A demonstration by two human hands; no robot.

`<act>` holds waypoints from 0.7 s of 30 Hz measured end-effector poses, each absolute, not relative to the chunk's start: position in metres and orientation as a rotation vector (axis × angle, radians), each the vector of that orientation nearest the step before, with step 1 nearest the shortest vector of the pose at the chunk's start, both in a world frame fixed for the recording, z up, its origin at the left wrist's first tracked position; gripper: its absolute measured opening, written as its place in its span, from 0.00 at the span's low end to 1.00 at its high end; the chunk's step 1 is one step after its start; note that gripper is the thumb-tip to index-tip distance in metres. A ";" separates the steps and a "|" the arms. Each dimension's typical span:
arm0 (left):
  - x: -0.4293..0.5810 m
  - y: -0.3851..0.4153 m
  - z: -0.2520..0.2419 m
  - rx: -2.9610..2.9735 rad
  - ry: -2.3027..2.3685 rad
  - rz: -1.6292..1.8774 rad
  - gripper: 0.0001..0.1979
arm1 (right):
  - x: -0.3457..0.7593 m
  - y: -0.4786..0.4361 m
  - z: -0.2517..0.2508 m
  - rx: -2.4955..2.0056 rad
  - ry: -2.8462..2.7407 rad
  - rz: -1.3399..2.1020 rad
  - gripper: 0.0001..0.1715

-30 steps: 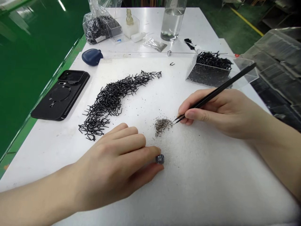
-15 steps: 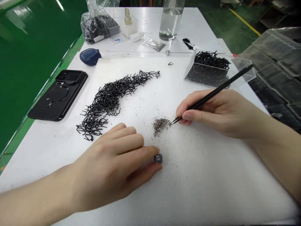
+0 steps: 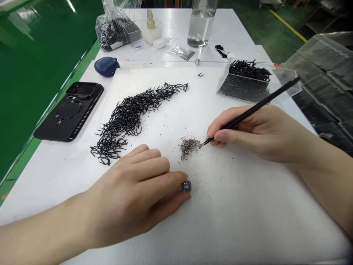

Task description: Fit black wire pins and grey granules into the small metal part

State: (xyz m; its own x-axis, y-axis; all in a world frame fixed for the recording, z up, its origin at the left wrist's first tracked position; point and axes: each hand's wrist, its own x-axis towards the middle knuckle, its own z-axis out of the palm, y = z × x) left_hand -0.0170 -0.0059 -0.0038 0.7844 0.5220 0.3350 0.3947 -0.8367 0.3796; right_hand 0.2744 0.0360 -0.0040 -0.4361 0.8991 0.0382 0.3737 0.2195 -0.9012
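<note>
My left hand [image 3: 138,187] pinches a small dark metallic piece with a squarish end [image 3: 186,186] between thumb and index finger, low over the white foam sheet [image 3: 220,217]. In my right hand [image 3: 242,129] are black tweezers [image 3: 250,110], held like a pen. Their tips reach the right edge of a small heap of tiny brownish, glinting grains [image 3: 189,147]. Whether the tips grip a grain is too small to tell. Beyond my left hand lies a long curved pile of thin, bent black parts [image 3: 129,112].
At the left are a black phone [image 3: 68,112] and a blue rubber bulb [image 3: 107,66]. A clear tray of black parts [image 3: 245,86] stands at the right. Behind are a plastic bag [image 3: 116,31], a bottle in a white block [image 3: 152,33], a packet [image 3: 180,51] and a jar of liquid [image 3: 202,29].
The tweezer tips look closer together than before, still at the heap's right edge. The whole view has shifted very slightly; both hands keep their places and holds.
</note>
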 end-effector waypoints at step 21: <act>-0.017 -0.006 -0.002 2.672 0.689 0.649 0.03 | 0.274 0.037 -0.004 -1.152 -1.834 1.272 0.04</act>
